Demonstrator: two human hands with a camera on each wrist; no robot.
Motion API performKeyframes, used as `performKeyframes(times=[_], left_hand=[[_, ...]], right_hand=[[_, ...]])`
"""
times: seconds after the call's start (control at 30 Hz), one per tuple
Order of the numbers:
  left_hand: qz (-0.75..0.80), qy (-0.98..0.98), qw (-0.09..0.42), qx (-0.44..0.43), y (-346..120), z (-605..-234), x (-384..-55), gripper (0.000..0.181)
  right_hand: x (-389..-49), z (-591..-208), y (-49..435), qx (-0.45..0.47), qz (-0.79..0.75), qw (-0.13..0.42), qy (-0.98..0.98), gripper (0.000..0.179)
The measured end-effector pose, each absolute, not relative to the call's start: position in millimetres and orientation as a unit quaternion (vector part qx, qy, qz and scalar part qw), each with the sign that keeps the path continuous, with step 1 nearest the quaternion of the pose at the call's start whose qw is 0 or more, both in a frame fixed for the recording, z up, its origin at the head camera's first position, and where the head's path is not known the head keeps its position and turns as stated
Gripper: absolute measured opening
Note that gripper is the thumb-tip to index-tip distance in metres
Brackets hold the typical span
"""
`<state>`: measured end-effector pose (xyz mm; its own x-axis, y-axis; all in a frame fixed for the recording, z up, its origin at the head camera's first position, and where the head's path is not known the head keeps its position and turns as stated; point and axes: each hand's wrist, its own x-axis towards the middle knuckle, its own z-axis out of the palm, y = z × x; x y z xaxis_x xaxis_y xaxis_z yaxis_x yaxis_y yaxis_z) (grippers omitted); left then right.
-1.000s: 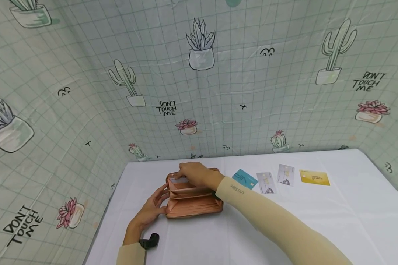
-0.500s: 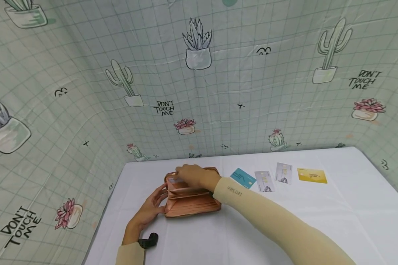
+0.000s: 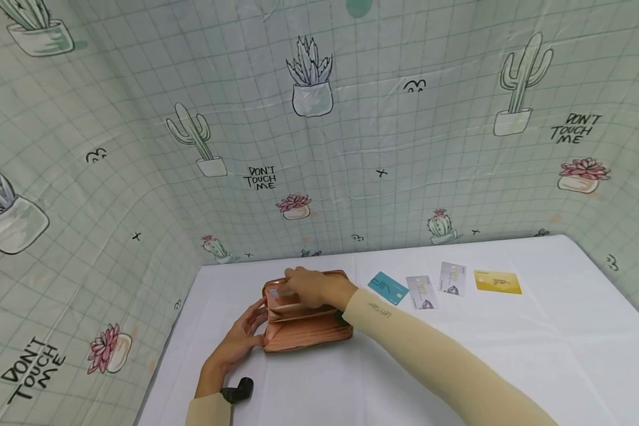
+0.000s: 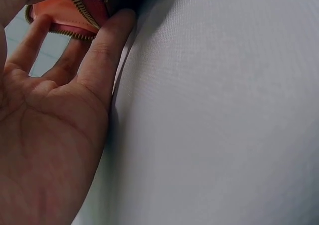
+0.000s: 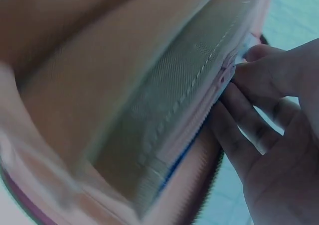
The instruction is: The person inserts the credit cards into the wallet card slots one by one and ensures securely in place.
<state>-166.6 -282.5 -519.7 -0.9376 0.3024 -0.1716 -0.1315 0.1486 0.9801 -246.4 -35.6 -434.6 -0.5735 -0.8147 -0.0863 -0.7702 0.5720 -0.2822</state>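
An unzipped salmon-coloured wallet [image 3: 309, 338] lies spread on the table, its card slots toward me and its dividers fanned out. My left hand [image 3: 236, 342] holds its left end, thumb at the front and fingers behind. Brass zipper teeth [image 4: 82, 8] show beside those fingers in the left wrist view. Reaching into the rear part, my right hand [image 3: 311, 287] pinches a thin pale strip [image 5: 224, 78] with a blue edge, which runs along a stitched divider [image 5: 184, 80]. Whether this strip is a zipper, paper or a card I cannot tell.
Right of the wallet lie a teal VIP card [image 3: 387, 288], two silver cards, one nearer [image 3: 422, 293] and one farther [image 3: 452, 278], and a yellow card [image 3: 497, 282]. A white cloth [image 3: 404, 367] covers the table. A printed cactus curtain [image 3: 351, 148] stands behind.
My right hand has shifted slightly right from the wallet's rear left corner. The left hand keeps its hold. The whole view drifts a little; the cards stay put.
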Motion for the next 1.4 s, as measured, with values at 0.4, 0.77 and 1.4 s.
performKeyframes(times=[0.4, 0.77, 1.4], left_hand=[[0.645, 0.742, 0.167, 0.07, -283, -519, -169, 0.103], [0.647, 0.741, 0.168, 0.071, -287, -518, -169, 0.104], [0.65, 0.738, 0.168, 0.072, -286, -521, -168, 0.103]], right_hand=[[-231, -443, 47, -0.408, -0.378, 0.02, 0.831, 0.033], [-208, -467, 137, -0.359, -0.421, 0.005, 0.833, 0.028], [-159, -512, 211, -0.343, -0.391, 0.08, 0.85, 0.046]])
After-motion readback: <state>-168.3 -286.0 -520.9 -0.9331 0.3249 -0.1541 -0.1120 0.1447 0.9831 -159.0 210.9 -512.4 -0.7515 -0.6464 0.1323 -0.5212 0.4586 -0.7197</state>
